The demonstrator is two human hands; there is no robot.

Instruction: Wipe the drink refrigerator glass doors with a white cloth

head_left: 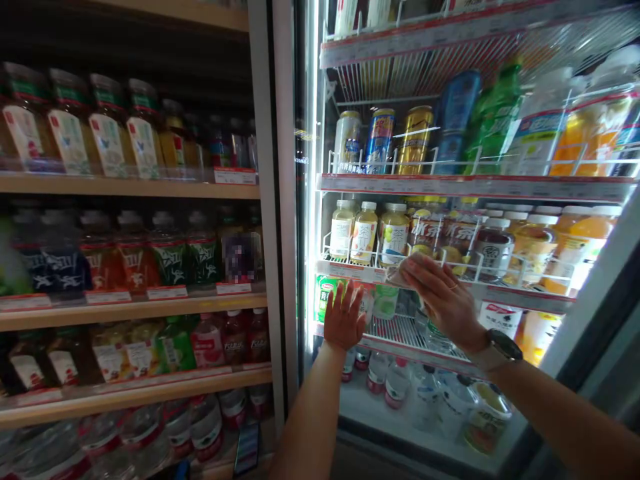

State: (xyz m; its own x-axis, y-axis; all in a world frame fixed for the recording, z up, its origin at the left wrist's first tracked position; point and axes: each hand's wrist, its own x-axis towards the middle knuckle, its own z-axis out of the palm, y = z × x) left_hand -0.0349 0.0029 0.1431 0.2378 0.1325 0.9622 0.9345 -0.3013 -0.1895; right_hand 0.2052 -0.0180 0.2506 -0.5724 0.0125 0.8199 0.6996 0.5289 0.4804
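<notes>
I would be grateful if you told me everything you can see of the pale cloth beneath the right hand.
The pale cloth is off-white and looks thin, soft and crumpled; blur leaves it unclear whether it is fabric or paper. Part of it shows past the fingertips, while the right hand covers the rest, its fingers laid over it. It lies at the front strip of a fridge shelf, seemingly pressed against it, just below the row of bottles.

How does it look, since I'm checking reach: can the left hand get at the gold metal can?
Probably yes, if the left hand is raised: just a low white wire rail fronts the gold metal can.
</notes>
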